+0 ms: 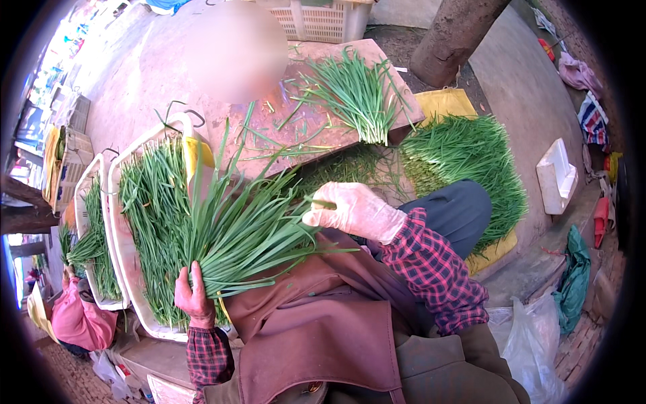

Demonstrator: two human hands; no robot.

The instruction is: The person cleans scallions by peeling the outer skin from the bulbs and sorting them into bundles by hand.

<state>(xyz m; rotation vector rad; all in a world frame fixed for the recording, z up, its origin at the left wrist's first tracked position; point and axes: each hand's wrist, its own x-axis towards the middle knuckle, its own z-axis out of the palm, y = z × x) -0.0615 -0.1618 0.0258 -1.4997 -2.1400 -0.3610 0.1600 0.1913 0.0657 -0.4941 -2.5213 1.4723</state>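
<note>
"Chives bundle — where is it sitting?"

"Across my lap, over the brown apron, leaves fanning up and away toward the wooden board. My left hand is clamped around the stem ends, bare fingers wrapped tight."

"And your right?"

"My right hand, in a thin glove, rests at the bundle's right edge, fingers pinched together on a leaf or two. Just left of me stands a white tray full of chives, another pile lying far right"
</note>
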